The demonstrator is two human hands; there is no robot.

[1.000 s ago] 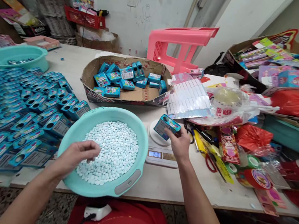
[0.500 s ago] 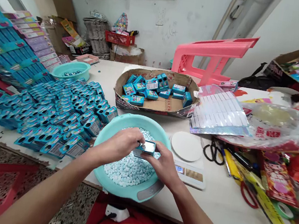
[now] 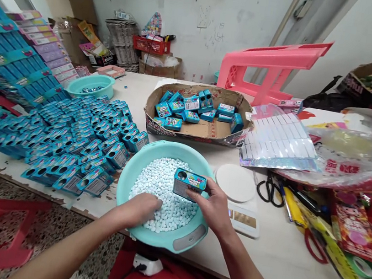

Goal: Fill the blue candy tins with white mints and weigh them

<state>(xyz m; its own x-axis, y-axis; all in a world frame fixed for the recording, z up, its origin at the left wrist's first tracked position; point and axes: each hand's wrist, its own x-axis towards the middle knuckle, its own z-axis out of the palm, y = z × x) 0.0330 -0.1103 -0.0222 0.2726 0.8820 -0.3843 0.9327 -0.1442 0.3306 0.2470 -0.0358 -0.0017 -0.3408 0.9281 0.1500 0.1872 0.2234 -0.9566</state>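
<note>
The white tabletop (image 3: 286, 264) runs across the view, its paint chipped along the front edge. Toward its left end, a broad crowd of blue boxes (image 3: 78, 143) stands close together, reaching almost to that front edge, round dark holes showing on many tops. A cardboard tray (image 3: 203, 135) with more blue boxes lying jumbled inside sits farther back, nearer the far edge. The pale turquoise basin (image 3: 129, 173) is at the middle of the front edge, with a kitchen scale (image 3: 235, 182) just to its right.

The left hand (image 3: 139, 209) reaches down into the basin with its fingertips hidden, so I cannot tell whether those fingers are apart or together. The right hand (image 3: 213, 205) has its fingers clamped on the right end of a small blue box (image 3: 188, 186), which it holds over the right half of the basin. That box is oblong with rounded corners; its upturned face has a round dark hole at the left and white lettering beside colourful print. Smallest are the candies (image 3: 156, 174), rounded, white to pale blue, spread thickly across the basin's bottom.
</note>
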